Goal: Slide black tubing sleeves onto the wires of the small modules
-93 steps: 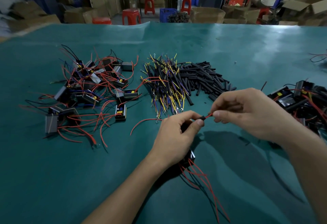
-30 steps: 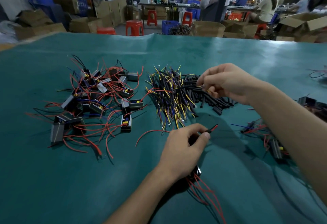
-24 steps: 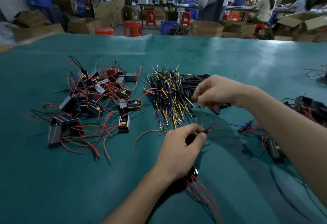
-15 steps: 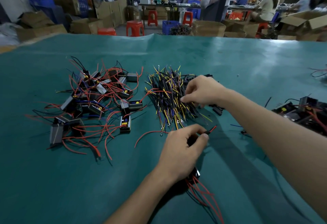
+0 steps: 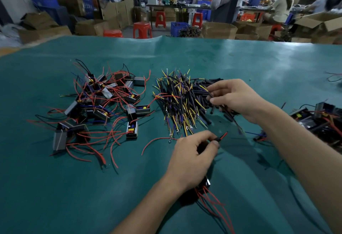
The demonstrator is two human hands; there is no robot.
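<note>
The head view looks down on a bench (image 5: pixel 185 56) covered with a green mat. The left hand (image 5: pixel 192 158) is near the middle, low in the picture. Its grip is narrow: thumb and forefinger pinch a red wire (image 5: pixel 223 135) that already carries a short black sleeve, and the bare red tip points up and to the right. Under the heel of this hand a small module (image 5: pixel 205 183) shows partly, and several more red wires run from it toward the lower edge.

The right hand (image 5: pixel 235 96) is farther away, over the heap of black tubing sleeves (image 5: pixel 201 95). Its fingers are curled down into the heap and touch the sleeves; whether the grip has closed on one sleeve I cannot tell, because the fingertips are hidden among the tubes.

Just left of the sleeves, and touching them, lies a bundle of yellow and blue wires (image 5: pixel 177 108) with small ring ends. Well to the left is a loose pile of modules (image 5: pixel 103 104) with tangled red wires. At the right edge another group of modules (image 5: pixel 318 117) lies beside the right forearm.

Behind the bench there are cardboard boxes (image 5: pixel 219 30), red stools (image 5: pixel 142 29) and people sitting at other tables, all blurred.
</note>
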